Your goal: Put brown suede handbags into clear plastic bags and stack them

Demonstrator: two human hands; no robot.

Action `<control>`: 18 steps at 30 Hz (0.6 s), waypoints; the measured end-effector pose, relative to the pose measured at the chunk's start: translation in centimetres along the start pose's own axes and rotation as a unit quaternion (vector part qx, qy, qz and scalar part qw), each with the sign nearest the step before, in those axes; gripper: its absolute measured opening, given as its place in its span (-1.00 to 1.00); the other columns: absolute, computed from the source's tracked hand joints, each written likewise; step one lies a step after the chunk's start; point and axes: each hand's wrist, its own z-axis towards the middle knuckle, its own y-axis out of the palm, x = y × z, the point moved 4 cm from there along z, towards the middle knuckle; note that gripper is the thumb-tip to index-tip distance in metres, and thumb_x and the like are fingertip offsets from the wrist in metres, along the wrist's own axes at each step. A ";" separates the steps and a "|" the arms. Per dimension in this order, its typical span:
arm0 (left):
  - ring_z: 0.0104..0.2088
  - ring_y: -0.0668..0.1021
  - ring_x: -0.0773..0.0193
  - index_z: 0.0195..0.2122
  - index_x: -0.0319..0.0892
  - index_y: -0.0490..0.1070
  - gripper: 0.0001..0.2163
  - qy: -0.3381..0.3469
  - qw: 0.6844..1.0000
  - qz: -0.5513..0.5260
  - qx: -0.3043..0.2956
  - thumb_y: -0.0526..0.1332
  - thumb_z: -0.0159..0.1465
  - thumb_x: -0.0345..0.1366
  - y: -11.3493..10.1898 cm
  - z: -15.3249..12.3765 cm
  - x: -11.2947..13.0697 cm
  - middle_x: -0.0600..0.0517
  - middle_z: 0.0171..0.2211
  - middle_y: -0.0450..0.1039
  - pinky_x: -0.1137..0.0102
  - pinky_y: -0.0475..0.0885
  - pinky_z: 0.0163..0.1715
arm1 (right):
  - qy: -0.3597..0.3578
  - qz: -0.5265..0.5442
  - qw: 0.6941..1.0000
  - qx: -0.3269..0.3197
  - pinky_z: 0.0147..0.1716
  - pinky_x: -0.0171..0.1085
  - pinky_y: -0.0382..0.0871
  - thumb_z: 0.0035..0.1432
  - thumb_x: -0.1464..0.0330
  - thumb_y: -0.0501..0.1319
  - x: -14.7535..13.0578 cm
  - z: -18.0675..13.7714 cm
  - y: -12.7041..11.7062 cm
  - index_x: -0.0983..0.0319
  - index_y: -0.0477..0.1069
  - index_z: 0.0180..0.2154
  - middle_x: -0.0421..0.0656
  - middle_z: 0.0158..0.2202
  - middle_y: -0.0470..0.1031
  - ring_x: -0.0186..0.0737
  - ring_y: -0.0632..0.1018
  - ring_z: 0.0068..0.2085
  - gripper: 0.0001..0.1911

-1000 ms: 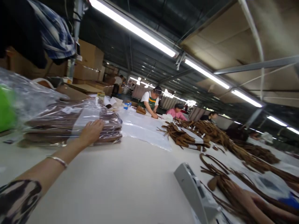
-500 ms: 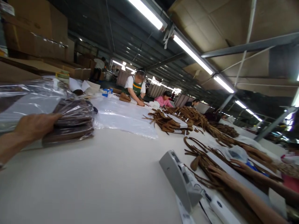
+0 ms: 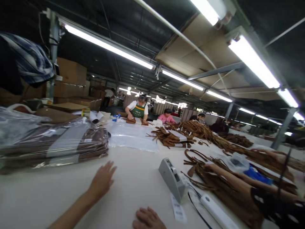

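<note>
My left hand (image 3: 102,179) is over the pale tabletop, fingers stretched out and holding nothing. Just beyond it lies a stack of clear plastic-wrapped packs of folded brown garments (image 3: 64,143), apart from my fingers. At the bottom edge my right hand (image 3: 147,218) shows only in part, fingers loosely apart with nothing in them. A grey tape dispenser (image 3: 172,179) stands to the right of both hands. Beside it are a white printed tag sheet (image 3: 178,208) and a white power strip (image 3: 218,213) with a dark cable.
At the right, a co-worker's arms in a polka-dot sleeve (image 3: 274,203) reach over brown garments (image 3: 221,184). Clear plastic bags (image 3: 132,136) lie further back, near a brown garment bundle (image 3: 173,136). Another person in a green apron (image 3: 138,111) works across the table. Cardboard boxes (image 3: 70,78) stand behind.
My left hand has let go of the plastic-wrapped pack and moved right, nearer to me. My right hand has come into view at the bottom. The view has turned left.
</note>
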 end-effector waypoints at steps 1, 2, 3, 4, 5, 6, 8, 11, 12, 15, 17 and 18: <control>0.36 0.20 -0.01 0.23 -0.18 0.36 -0.45 0.009 0.998 -0.024 -0.049 0.13 0.16 -0.45 1.0 -1.2 3.2 -0.16 0.34 0.17 0.04 0.12 0.32 | -0.013 -0.012 1.000 -0.005 -0.08 -0.13 0.55 0.22 -0.03 0.14 -0.2 -0.3 0.1 -0.12 0.48 -0.02 -0.23 -0.10 0.65 -0.08 0.65 -0.11 -0.64; 0.37 0.17 0.00 0.25 -0.17 0.34 -0.43 0.016 0.995 -0.041 -0.090 0.14 0.16 -0.43 2.0 -2.5 6.1 -0.14 0.35 0.14 0.04 0.10 0.33 | -0.014 -0.015 0.999 -0.027 -0.01 -0.11 0.51 0.21 -0.04 0.14 -0.5 -0.5 -0.1 -0.07 0.47 0.01 -0.19 -0.02 0.62 -0.06 0.62 -0.03 -0.59; 0.37 0.16 0.01 0.26 -0.16 0.32 -0.43 0.024 0.991 -0.053 -0.116 0.13 0.18 -0.41 2.8 -3.8 8.6 -0.13 0.36 0.12 0.03 0.09 0.33 | -0.005 -0.011 0.998 -0.055 0.06 -0.08 0.46 0.20 -0.04 0.15 -0.9 -0.6 -0.4 -0.03 0.44 0.06 -0.15 0.07 0.57 -0.03 0.58 0.04 -0.53; 0.37 0.16 0.01 0.28 -0.15 0.30 -0.46 0.037 0.989 -0.064 -0.126 0.09 0.23 -0.36 3.3 -5.1 10.7 -0.13 0.36 0.12 0.02 0.09 0.33 | 0.013 -0.001 0.997 -0.082 0.12 -0.05 0.41 0.20 -0.02 0.16 -1.4 -0.5 -1.1 0.00 0.40 0.12 -0.13 0.14 0.51 -0.01 0.54 0.10 -0.49; 0.37 0.16 0.02 0.29 -0.14 0.28 -0.48 0.045 0.989 -0.069 -0.124 0.04 0.29 -0.33 3.8 -6.1 12.2 -0.13 0.36 0.11 0.00 0.07 0.33 | 0.036 0.009 0.994 -0.106 0.16 -0.01 0.37 0.20 0.03 0.18 -2.0 -0.4 -1.9 0.02 0.35 0.17 -0.12 0.20 0.45 0.01 0.50 0.15 -0.46; 0.37 0.16 0.02 0.30 -0.13 0.27 -0.50 0.053 0.989 -0.071 -0.116 -0.02 0.33 -0.29 4.1 -7.0 13.1 -0.12 0.36 0.11 -0.01 0.06 0.33 | 0.061 0.020 0.990 -0.127 0.19 0.01 0.33 0.20 0.10 0.19 -2.7 0.0 -2.8 0.05 0.31 0.21 -0.10 0.23 0.41 0.03 0.46 0.19 -0.44; 0.37 0.16 0.04 0.31 -0.11 0.25 -0.51 0.057 0.991 -0.067 -0.100 -0.08 0.38 -0.25 4.6 -8.0 13.6 -0.11 0.36 0.11 -0.04 0.03 0.34 | 0.101 0.041 0.979 -0.175 0.18 0.01 0.33 0.16 0.19 0.23 -3.9 0.9 -4.8 0.12 0.36 0.18 -0.05 0.20 0.44 0.06 0.46 0.18 -0.45; 0.36 0.19 0.03 0.31 -0.08 0.25 -0.52 0.054 0.992 -0.064 -0.093 -0.05 0.38 -0.17 5.3 -7.9 12.8 -0.09 0.36 0.14 -0.03 0.05 0.33 | 0.144 0.093 0.955 -0.241 0.06 -0.09 0.43 0.10 0.26 0.27 -4.2 2.7 -8.3 0.13 0.56 -0.06 -0.06 -0.02 0.60 0.01 0.58 0.01 -0.66; 0.35 0.22 0.03 0.30 -0.07 0.27 -0.52 0.054 0.993 -0.065 -0.086 -0.03 0.38 -0.15 5.4 -7.5 12.5 -0.09 0.35 0.17 -0.02 0.07 0.33 | 0.159 0.116 0.951 -0.238 0.02 -0.12 0.44 0.11 0.26 0.27 -3.6 3.4 -9.8 0.11 0.59 -0.12 -0.08 -0.08 0.63 -0.02 0.60 -0.05 -0.72; 0.29 0.33 0.05 0.24 -0.05 0.36 -0.56 0.048 0.996 -0.061 -0.051 0.01 0.37 -0.16 5.9 -5.5 12.2 -0.09 0.28 0.30 0.02 0.15 0.30 | 0.217 0.189 0.948 -0.138 -0.02 -0.14 0.43 0.15 0.26 0.25 0.6 5.8 -14.6 0.11 0.62 -0.17 -0.11 -0.18 0.65 -0.08 0.61 -0.13 -0.76; 0.25 0.38 0.06 0.20 -0.06 0.39 -0.58 0.038 0.998 -0.047 -0.032 0.04 0.36 -0.21 6.6 -3.6 12.7 -0.09 0.23 0.37 0.04 0.19 0.28 | 0.293 0.282 0.912 -0.054 -0.10 -0.19 0.44 0.11 0.28 0.28 5.5 7.3 -16.9 0.15 0.64 -0.31 -0.17 -0.30 0.66 -0.15 0.61 -0.25 -0.83; 0.23 0.39 0.06 0.19 -0.08 0.40 -0.59 0.032 0.999 -0.037 -0.023 0.04 0.35 -0.23 7.1 -2.7 13.1 -0.10 0.22 0.38 0.05 0.20 0.27 | 0.357 0.342 0.869 -0.010 -0.17 -0.23 0.45 0.06 0.29 0.32 8.5 7.8 -17.5 0.17 0.62 -0.39 -0.20 -0.39 0.64 -0.19 0.59 -0.32 -0.88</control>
